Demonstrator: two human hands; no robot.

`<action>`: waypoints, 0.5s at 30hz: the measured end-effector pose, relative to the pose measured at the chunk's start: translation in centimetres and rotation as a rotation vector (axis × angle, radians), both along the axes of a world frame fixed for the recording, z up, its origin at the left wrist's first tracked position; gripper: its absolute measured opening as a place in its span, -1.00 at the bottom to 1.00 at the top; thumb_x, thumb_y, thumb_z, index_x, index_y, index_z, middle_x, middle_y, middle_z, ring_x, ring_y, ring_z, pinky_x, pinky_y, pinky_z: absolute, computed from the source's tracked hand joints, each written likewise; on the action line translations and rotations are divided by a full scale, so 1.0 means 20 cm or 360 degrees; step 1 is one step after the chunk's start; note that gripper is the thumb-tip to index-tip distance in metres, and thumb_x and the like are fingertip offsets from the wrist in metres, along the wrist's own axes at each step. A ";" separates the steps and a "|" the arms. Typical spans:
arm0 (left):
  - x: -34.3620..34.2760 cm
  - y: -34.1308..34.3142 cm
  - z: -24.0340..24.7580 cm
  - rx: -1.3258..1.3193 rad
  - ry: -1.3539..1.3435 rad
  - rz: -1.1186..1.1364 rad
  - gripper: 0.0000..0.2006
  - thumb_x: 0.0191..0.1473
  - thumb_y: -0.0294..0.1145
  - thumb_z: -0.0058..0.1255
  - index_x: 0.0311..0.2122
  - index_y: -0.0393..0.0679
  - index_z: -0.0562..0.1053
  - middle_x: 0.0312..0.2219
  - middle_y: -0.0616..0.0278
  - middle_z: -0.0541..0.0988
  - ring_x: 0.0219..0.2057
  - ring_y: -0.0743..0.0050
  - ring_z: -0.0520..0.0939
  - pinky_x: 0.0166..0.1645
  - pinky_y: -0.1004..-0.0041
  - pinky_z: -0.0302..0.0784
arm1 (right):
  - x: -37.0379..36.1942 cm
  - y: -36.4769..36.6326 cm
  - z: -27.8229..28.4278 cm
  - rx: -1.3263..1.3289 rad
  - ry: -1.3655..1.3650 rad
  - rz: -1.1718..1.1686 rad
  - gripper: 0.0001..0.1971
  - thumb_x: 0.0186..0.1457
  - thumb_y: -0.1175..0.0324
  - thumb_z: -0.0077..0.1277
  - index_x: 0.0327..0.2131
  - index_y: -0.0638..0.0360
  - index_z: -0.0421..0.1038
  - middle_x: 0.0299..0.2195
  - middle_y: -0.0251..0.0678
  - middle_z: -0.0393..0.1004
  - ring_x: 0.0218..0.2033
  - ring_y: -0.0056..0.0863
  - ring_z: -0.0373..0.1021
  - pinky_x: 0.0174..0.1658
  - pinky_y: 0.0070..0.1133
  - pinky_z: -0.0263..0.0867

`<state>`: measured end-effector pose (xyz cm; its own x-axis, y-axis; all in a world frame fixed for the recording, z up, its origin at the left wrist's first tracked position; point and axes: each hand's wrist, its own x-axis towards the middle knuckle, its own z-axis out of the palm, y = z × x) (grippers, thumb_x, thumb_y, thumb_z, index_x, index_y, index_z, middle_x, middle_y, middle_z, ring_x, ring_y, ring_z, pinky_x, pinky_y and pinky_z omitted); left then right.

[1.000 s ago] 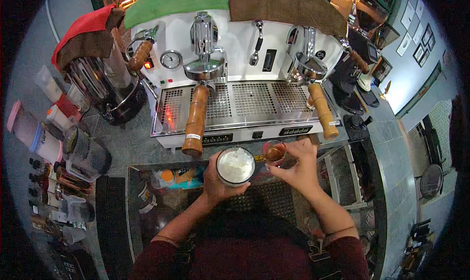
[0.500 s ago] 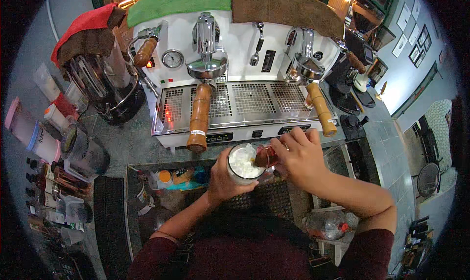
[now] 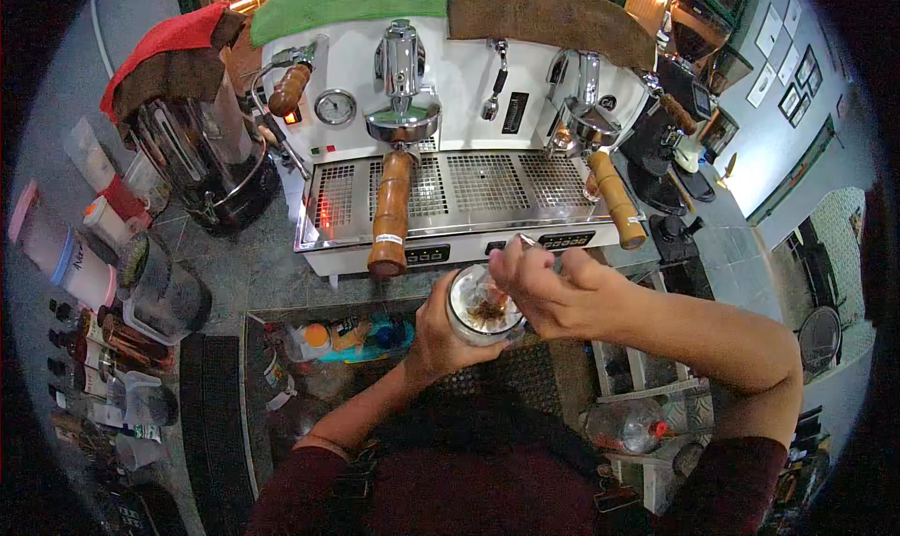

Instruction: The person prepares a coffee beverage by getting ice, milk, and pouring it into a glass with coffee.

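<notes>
My left hand (image 3: 441,335) wraps round a clear drinking glass (image 3: 461,328) holding something white, with ice showing at the top. In my right hand (image 3: 553,292) is a small glass (image 3: 528,243), steeply tipped over the drinking glass; my fingers cover most of it. Dark brown liquid (image 3: 486,313) lies in a patch on the white surface below its mouth. Both hands are in front of a white espresso machine (image 3: 469,114), whose wooden-handled portafilter (image 3: 391,208) juts out just beyond the drinking glass.
A second portafilter (image 3: 617,203) sticks out on the right. To the left are a blender jug (image 3: 164,288), lidded tubs and several bottles. An open shelf below the counter holds an orange-capped bottle (image 3: 317,336). A large clear bottle with a red cap (image 3: 633,428) lies lower right.
My right hand has turned the small glass up more steeply over the drinking glass. A brown patch has spread on the white. The drinking glass has moved slightly right.
</notes>
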<state>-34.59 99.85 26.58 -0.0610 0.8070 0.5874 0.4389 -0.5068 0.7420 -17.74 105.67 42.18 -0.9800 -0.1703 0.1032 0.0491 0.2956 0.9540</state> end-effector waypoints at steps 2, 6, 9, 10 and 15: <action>-0.01 -0.01 -0.01 -0.0017 -0.0007 0.0007 -0.05 -0.49 -0.22 0.46 0.03 -0.30 0.14 -0.16 -0.08 0.47 -0.13 0.06 0.57 -0.06 0.25 0.50 | -0.02 0.01 -0.02 0.0112 -0.0013 0.0093 -0.70 -0.12 0.35 0.01 -0.22 0.07 0.48 -0.29 -0.44 0.44 -0.29 -0.63 0.14 -0.39 -0.61 -0.02; -0.01 -0.01 0.00 -0.0017 -0.0033 0.0026 -0.06 -0.48 -0.18 0.44 0.03 -0.27 0.14 -0.16 -0.08 0.47 -0.13 0.06 0.56 -0.05 0.24 0.49 | -0.04 0.02 0.00 0.0212 0.0062 0.0210 -0.71 -0.11 0.32 0.00 -0.23 0.03 0.48 -0.28 -0.48 0.44 -0.32 -0.64 0.14 -0.39 -0.61 -0.06; -0.02 -0.01 0.01 -0.0119 -0.0060 -0.0002 -0.06 -0.48 -0.17 0.44 0.04 -0.27 0.14 -0.17 -0.07 0.47 -0.13 0.06 0.56 -0.04 0.24 0.49 | -0.05 0.03 -0.02 0.0197 0.0117 0.0200 -0.73 -0.07 0.29 -0.02 -0.22 -0.02 0.48 -0.28 -0.51 0.45 -0.33 -0.66 0.15 -0.40 -0.60 -0.09; -0.03 -0.02 0.01 -0.0117 -0.0058 -0.0001 -0.06 -0.48 -0.17 0.44 0.04 -0.27 0.14 -0.17 -0.07 0.47 -0.13 0.06 0.56 -0.04 0.24 0.49 | -0.05 0.03 -0.03 0.0154 0.0192 0.0218 -0.74 -0.06 0.29 -0.02 -0.22 -0.03 0.48 -0.27 -0.53 0.45 -0.34 -0.68 0.16 -0.41 -0.60 -0.11; -0.04 -0.02 0.00 -0.0193 -0.0160 0.0005 -0.05 -0.49 -0.16 0.45 0.04 -0.28 0.16 -0.16 -0.08 0.47 -0.11 0.06 0.55 -0.01 0.24 0.46 | -0.04 0.03 -0.10 0.0071 0.0283 0.0223 -0.73 -0.06 0.27 -0.01 -0.21 -0.04 0.48 -0.25 -0.54 0.45 -0.33 -0.69 0.17 -0.41 -0.58 -0.11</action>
